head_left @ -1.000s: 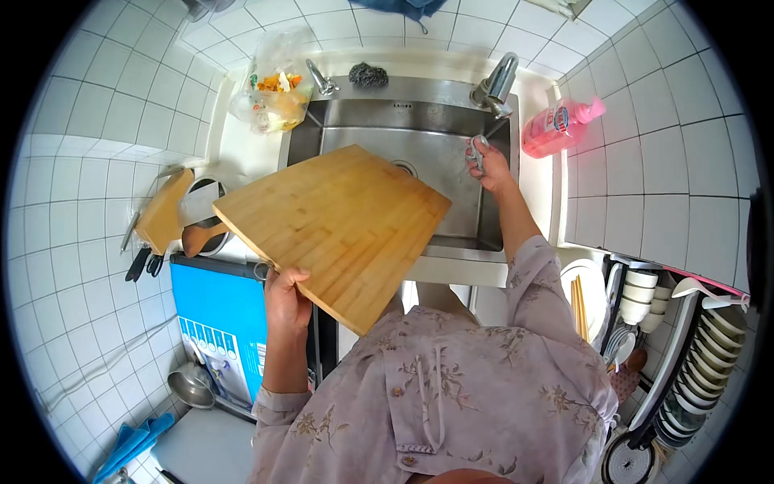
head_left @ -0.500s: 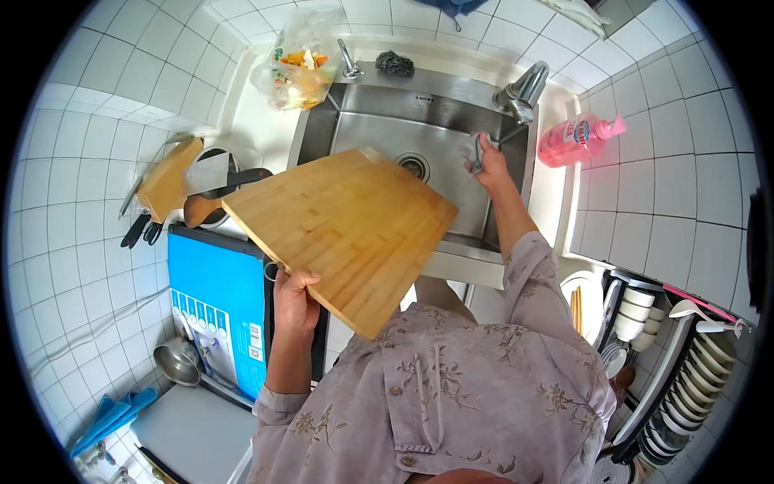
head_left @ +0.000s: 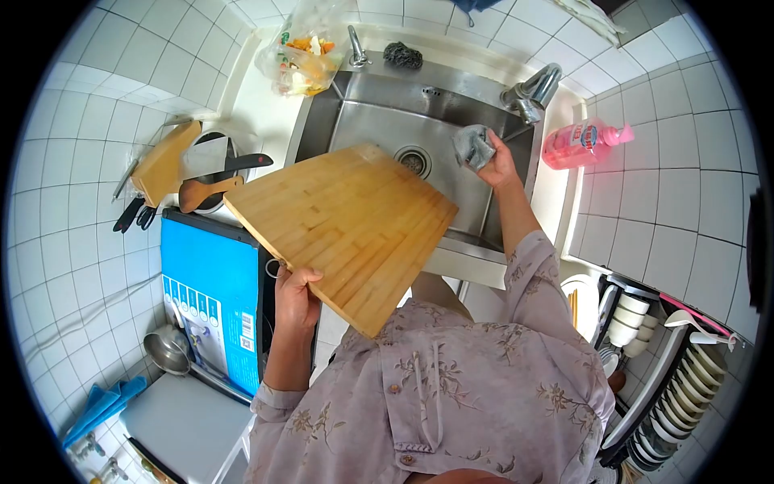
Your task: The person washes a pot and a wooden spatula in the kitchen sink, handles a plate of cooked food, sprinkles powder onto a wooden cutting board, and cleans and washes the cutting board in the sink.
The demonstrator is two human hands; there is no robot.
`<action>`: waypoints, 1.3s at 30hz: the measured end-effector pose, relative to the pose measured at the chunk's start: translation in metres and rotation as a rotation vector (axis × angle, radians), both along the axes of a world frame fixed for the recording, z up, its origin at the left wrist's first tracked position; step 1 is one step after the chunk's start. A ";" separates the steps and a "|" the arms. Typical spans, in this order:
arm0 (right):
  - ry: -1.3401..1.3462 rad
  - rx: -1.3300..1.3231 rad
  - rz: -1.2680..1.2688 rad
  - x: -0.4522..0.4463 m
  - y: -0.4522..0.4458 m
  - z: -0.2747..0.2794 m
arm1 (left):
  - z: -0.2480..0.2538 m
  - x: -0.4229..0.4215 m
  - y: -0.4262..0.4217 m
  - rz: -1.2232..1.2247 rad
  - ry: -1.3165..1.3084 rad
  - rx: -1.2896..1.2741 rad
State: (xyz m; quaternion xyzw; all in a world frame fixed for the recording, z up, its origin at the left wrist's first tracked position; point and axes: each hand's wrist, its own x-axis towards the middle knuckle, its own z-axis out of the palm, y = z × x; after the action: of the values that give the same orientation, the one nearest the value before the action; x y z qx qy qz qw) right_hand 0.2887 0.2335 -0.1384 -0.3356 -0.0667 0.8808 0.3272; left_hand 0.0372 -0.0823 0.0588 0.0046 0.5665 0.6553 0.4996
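Observation:
A wooden cutting board is held tilted over the left and front part of the steel sink. My left hand grips its lower left edge, thumb on the top face and fingers hidden beneath. Over the right side of the sink, my right hand is closed on a crumpled grey cloth. The cloth is apart from the board. Behind it stands the chrome faucet, and the drain shows between board and cloth.
A pink soap bottle is right of the sink. A plastic bag of food scraps and a dark scrubber sit behind. Left are a knife block, a cleaver and a wooden spatula. Stacked dishes fill a right-hand rack.
My right hand has turned and lifted slightly, bringing the cloth a little left and showing more of it. The board and my left hand have hardly moved.

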 end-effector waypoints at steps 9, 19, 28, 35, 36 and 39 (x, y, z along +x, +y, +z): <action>-0.138 0.351 0.213 -0.001 -0.006 0.006 | -0.007 0.001 -0.001 0.017 0.005 0.004; -0.589 0.430 0.396 0.002 0.030 0.001 | -0.014 0.001 -0.006 0.041 -0.005 -0.012; -0.647 0.198 0.382 -0.008 0.045 0.033 | -0.015 0.002 -0.007 0.056 -0.007 -0.017; -0.699 0.381 0.475 -0.027 0.079 0.056 | -0.019 0.000 -0.009 0.073 -0.007 -0.045; -0.682 0.343 0.457 -0.033 0.080 0.068 | -0.021 0.000 -0.010 0.073 -0.012 -0.046; -0.612 0.361 0.412 -0.044 0.103 0.071 | -0.019 0.000 -0.009 0.067 -0.019 -0.046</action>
State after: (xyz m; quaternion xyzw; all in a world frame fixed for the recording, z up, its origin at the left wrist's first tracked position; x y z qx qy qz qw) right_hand 0.2444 0.3368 -0.0676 -0.4989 -0.3803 0.7616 0.1626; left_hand 0.0368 -0.0911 0.0394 -0.0319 0.5764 0.6584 0.4829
